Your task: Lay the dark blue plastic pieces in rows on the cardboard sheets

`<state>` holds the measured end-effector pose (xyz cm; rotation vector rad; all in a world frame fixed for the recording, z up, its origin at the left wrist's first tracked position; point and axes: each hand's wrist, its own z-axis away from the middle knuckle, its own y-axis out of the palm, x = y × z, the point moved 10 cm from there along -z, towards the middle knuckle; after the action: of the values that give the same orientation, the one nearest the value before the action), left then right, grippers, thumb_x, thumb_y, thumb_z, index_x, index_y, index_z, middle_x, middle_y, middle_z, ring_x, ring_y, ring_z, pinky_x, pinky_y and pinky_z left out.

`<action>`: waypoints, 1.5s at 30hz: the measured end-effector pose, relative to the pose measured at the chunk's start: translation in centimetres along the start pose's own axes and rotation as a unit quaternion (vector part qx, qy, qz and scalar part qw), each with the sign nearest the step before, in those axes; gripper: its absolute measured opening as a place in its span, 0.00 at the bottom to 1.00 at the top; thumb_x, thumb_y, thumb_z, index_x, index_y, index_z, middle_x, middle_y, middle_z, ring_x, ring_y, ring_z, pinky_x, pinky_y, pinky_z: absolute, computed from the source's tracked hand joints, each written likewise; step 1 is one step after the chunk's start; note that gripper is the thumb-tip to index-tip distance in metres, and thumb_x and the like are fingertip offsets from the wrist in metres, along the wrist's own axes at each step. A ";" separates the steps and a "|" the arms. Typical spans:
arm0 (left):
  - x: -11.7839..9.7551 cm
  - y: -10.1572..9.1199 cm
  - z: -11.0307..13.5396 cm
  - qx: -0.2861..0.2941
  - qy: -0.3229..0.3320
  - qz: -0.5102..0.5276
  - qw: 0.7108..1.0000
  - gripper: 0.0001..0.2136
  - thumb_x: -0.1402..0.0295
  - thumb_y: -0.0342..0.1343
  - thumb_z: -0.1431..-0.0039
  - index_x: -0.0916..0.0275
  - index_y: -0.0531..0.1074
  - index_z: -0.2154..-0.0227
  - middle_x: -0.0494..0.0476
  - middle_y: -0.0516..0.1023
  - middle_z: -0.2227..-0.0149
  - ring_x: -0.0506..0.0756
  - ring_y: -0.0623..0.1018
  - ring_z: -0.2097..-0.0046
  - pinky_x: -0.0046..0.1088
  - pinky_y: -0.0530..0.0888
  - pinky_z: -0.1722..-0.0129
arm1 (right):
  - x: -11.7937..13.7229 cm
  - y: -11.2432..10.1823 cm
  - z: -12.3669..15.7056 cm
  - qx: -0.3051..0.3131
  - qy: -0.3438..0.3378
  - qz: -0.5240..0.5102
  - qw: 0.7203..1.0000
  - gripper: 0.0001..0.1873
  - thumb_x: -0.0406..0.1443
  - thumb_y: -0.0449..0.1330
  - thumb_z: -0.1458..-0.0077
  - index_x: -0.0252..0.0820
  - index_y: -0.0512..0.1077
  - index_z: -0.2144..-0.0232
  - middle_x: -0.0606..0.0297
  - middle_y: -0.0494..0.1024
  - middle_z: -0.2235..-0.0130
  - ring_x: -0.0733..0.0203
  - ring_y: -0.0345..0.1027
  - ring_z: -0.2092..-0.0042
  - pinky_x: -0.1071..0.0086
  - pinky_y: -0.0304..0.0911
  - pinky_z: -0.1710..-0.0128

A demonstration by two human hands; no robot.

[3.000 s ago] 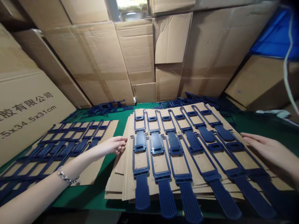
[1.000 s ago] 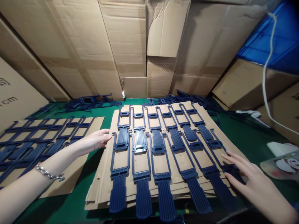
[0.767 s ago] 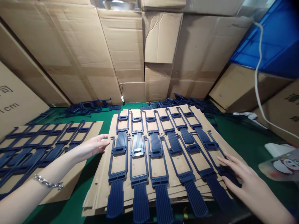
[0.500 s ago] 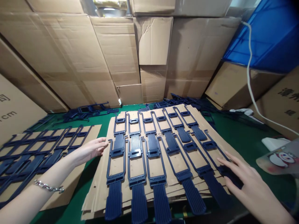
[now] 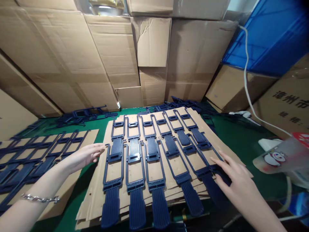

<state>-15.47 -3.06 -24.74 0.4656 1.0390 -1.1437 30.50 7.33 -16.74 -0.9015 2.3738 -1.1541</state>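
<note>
A stack of brown cardboard sheets (image 5: 98, 193) lies on the green table (image 5: 236, 138), with several dark blue plastic strap parts (image 5: 135, 158) laid in rows on its top sheet. My left hand (image 5: 83, 155) rests at the stack's left edge, fingers stretched out and holding nothing. My right hand (image 5: 233, 175) lies flat with spread fingers on the rightmost blue part, near the stack's right edge. A chain bracelet (image 5: 40, 198) shows on my left wrist.
A second cardboard sheet (image 5: 72, 175) with more blue parts lies at the left. Loose blue parts (image 5: 84, 114) pile along the back. Cardboard boxes (image 5: 149, 54) wall the table behind. A blue crate (image 5: 270, 42), a white cable (image 5: 248, 87) and a plastic bag (image 5: 280, 158) sit at right.
The view has swung to the right, so the stack sits further left in the picture. My right hand has come from beside the stack onto its rightmost blue part. My left hand stays at the left edge.
</note>
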 end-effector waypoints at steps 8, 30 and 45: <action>0.1 0.3 -0.6 0.006 -0.010 -0.068 0.998 0.23 0.49 0.60 0.65 0.63 0.60 0.77 0.43 0.53 0.83 0.39 0.55 0.82 0.12 0.54 0.84 | -5.6 1.7 -0.1 0.039 0.128 -0.077 0.988 0.23 0.53 0.47 0.45 0.47 0.68 0.56 0.66 0.65 0.49 0.53 0.62 0.52 0.58 0.62 0.58; 0.7 1.4 0.0 0.033 -0.013 -0.049 0.998 0.21 0.50 0.58 0.62 0.62 0.59 0.76 0.44 0.56 0.81 0.40 0.60 0.80 0.13 0.59 0.84 | 2.0 8.8 -1.8 0.358 0.048 -0.059 0.931 0.28 0.53 0.32 0.39 0.60 0.45 0.39 0.74 0.31 0.38 0.45 0.27 0.38 0.39 0.35 0.45; 0.9 1.3 -0.4 0.055 -0.017 -0.025 0.998 0.18 0.54 0.59 0.59 0.61 0.60 0.75 0.45 0.57 0.80 0.40 0.61 0.79 0.14 0.64 0.83 | 2.4 9.1 -1.9 0.351 0.038 -0.055 0.934 0.27 0.51 0.30 0.38 0.61 0.42 0.39 0.75 0.33 0.38 0.44 0.26 0.38 0.41 0.40 0.45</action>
<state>-14.45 -2.77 -25.95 0.5071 0.9664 -1.2541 24.14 10.95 -22.89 -0.7347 1.7374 -1.9251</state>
